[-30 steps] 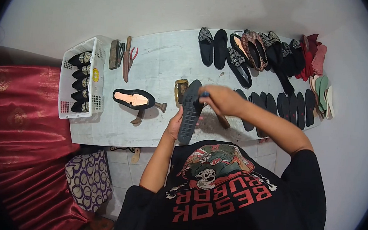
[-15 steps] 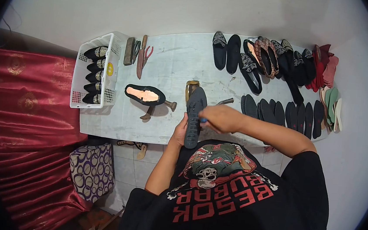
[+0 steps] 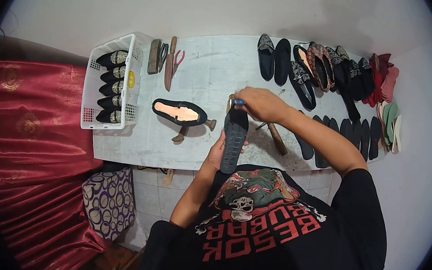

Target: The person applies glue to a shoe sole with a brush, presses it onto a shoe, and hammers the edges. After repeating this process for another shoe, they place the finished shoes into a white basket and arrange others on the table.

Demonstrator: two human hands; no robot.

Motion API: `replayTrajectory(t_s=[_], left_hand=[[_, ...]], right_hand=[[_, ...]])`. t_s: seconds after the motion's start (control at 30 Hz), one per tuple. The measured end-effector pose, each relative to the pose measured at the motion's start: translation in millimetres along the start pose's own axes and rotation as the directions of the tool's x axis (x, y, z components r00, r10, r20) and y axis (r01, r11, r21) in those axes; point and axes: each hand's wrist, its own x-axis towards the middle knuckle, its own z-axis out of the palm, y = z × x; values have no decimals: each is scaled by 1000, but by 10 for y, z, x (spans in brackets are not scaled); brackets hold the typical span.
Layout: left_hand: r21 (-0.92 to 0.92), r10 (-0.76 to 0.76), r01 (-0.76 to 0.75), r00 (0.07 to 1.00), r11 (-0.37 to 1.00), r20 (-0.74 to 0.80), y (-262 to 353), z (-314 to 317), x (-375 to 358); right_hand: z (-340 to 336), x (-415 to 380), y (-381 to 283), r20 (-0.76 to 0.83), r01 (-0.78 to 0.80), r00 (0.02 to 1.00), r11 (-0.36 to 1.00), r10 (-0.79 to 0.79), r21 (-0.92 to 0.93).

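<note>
I see a black ridged rubber shoe sole [image 3: 234, 139], tread up, pointing toward twelve o'clock, with a small blue-handled tool [image 3: 239, 102] at its far tip.

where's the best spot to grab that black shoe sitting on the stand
Grip the black shoe across its narrow middle, coming from above. It lies sole side up and level on the stand, long axis left to right, so both long edges are bare. Nothing crowds it; the hands are apart from it, to its right.

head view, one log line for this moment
left hand: holds black sole | right hand: blue-tipped tool at sole's far end | table
</note>
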Motion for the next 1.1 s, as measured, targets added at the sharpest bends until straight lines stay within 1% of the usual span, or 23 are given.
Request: replayTrajectory(t_s=[0.03, 0.07, 0.13, 0.2, 0.23, 0.3, 0.33, 0.37, 0.4, 0.43, 0.47, 0.53, 0.57, 0.67, 0.7, 0.8, 0.9, 1.0, 1.1], left_hand=[[-28, -2, 3, 999, 1000, 36, 30, -18, 30], [-35, 29, -29, 999, 999, 15, 43, -29, 64], [-43, 88, -89, 996, 995, -27, 48, -26, 137], [-132, 47, -61, 993, 989, -110, 40, -34, 181], [-176, 21, -47, 988, 983, -150, 38, -40, 191], [-243, 10, -8, 1000, 970, 6, 44, -142, 151], [-273, 11, 12, 996, 962, 83, 42, -187, 119], [-205, 11, -5, 1000, 979, 29, 17, -219, 70], [-132, 16, -19, 1000, 991, -24, 39, -129, -3], [-58, 23, -27, 997, 998, -78, 37, -97, -75], [-115, -6, 5, 1000, 993, -8, 25, -183, -133], [-219, -49, 78, 990, 973, 133, -26, -446, -241], [-237, -32, 49, 997, 970, 74, -72, -466, -289], [-179, 6, -11, 1000, 984, -30, -105, -497, -390], [-179, 12, -16, 1000, 984, -22, -104, -500, -424], [-88, 6, -9, 999, 996, -40, -108, -520, -521], [-190, 52, -48, 999, 981, 13, -168, -512, -574], [-187, 77, -79, 997, 979, -19, -220, -482, -569], [-227, 109, -132, 988, 965, -110, -264, -378, -435]], right_hand=[[80, -38, -27, -21, 46, 999, 999, -45, 11], [152, -93, -71, -44, 91, 995, 996, -90, 22], [214, -231, -294, 111, 74, 991, 997, -73, -10], [341, -362, -519, 99, 49, 993, 991, -61, 121], [350, -397, -568, 106, -17, 994, 990, 3, 138], [336, -449, -639, 125, -149, 984, 973, 128, 176], [334, -451, -593, 23, -235, 972, 948, 235, 217], [333, -435, -482, -76, -311, 937, 913, 341, 265], [326, -404, -346, -170, -375, 881, 870, 442, 320], [321, -343, -198, -195, -466, 798, 789, 570, 399], [334, -285, -43, -205, -541, 696, 691, 688, 480], [505, -269, 318, -189, -602, 688, 696, 701, 391], [627, -298, 437, -183, -628, 684, 698, 706, 345], [955, -382, 603, -92, -661, 732, 736, 676, 149], [1027, -398, 617, -70, -666, 729, 729, 681, 155], [1194, -421, 678, -48, -683, 714, 710, 699, 169], [1209, -441, 681, -34, -673, 728, 724, 684, 151], [1100, -436, 642, -82, -678, 709, 708, 701, 196], [992, -429, 677, -225, -585, 733, 764, 642, 273]])
